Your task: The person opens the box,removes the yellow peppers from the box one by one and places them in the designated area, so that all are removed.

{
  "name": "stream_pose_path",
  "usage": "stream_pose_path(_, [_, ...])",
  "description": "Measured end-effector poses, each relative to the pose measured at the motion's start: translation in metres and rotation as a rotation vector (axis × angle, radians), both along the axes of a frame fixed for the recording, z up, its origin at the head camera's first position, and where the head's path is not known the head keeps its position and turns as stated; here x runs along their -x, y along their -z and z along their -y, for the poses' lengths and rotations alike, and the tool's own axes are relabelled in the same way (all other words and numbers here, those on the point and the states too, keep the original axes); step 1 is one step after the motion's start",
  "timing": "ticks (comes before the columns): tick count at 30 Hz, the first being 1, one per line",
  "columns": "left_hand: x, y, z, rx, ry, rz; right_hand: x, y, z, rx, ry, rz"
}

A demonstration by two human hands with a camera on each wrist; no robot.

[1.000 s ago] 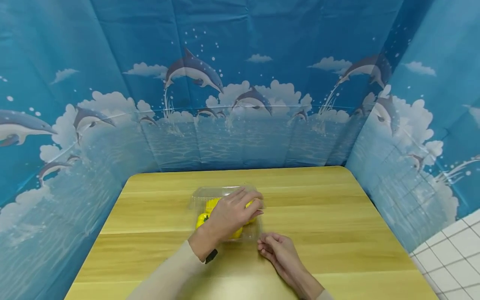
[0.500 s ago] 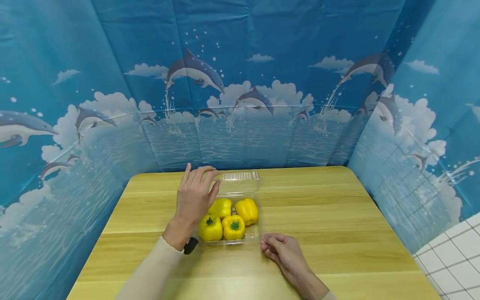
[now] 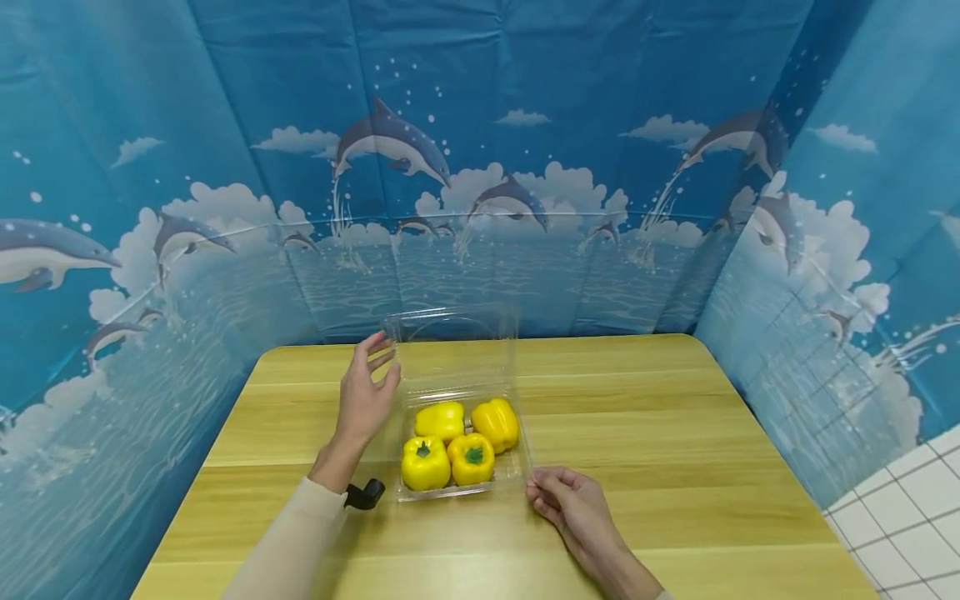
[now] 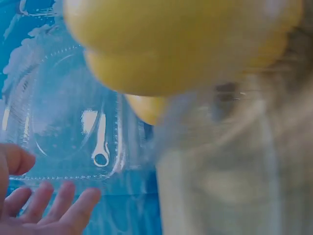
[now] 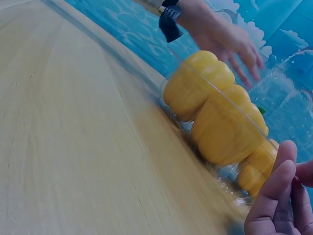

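Note:
A clear plastic clamshell container (image 3: 510, 475) lies on the table with several yellow bell peppers (image 3: 472, 468) inside, two of them showing green stems. Its see-through lid (image 3: 453, 358) stands raised at the back, still hinged to the base. Beside the lid's left edge is my left hand (image 3: 364, 396), fingers spread and relaxed, holding nothing; the left wrist view puts the fingers (image 4: 63, 205) by the lid. At the container's front right corner my right hand (image 3: 573, 504) pinches the rim between thumb and fingers (image 5: 281, 183).
The wooden table (image 3: 637, 417) has rounded far corners. A blue dolphin-print curtain (image 3: 480, 275) hangs behind and along both sides of it. White floor tiles (image 3: 915, 492) show at the right. A black wrist strap piece (image 3: 365, 495) juts from my left wrist.
My left hand has moved from over the container to its left side. The lid has swung up and back, uncovering the peppers. My right hand has stayed at the front right corner.

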State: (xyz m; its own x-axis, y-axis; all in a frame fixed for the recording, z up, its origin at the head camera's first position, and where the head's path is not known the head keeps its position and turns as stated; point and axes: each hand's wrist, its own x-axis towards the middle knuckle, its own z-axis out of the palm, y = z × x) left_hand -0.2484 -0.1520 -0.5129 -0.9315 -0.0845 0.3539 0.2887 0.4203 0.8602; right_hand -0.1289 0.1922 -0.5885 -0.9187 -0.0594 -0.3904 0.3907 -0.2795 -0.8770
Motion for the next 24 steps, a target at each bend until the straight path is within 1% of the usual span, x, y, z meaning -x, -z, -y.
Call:
stream_pose_path(4, [-0.001, 0.015, 0.007, 0.042, 0.046, 0.111, -0.001, 0.0, -0.001, 0.004, -0.002, -0.005])
stream_pose_path(7, [-0.002, 0.027, 0.011, 0.047, 0.092, 0.198, -0.002, 0.0, -0.002, -0.001, 0.001, 0.003])
stream_pose_path(10, [-0.004, 0.037, 0.014, 0.022, 0.141, 0.272, -0.002, 0.0, -0.003, -0.007, 0.001, 0.009])
stream_pose_path(14, [-0.008, 0.048, 0.013, -0.025, 0.193, 0.359, -0.004, -0.001, -0.006, -0.008, -0.007, 0.012])
stream_pose_path(18, [-0.012, 0.054, 0.008, 0.015, 0.225, 0.394, -0.006, -0.002, -0.007, -0.008, -0.009, 0.016])
stream_pose_path(21, [-0.014, 0.054, 0.006, 0.042, 0.226, 0.398, -0.007, -0.002, -0.008, -0.006, -0.002, 0.019])
stream_pose_path(24, [-0.017, 0.053, 0.005, 0.028, 0.223, 0.41, -0.007, -0.002, -0.009, -0.003, 0.004, 0.022])
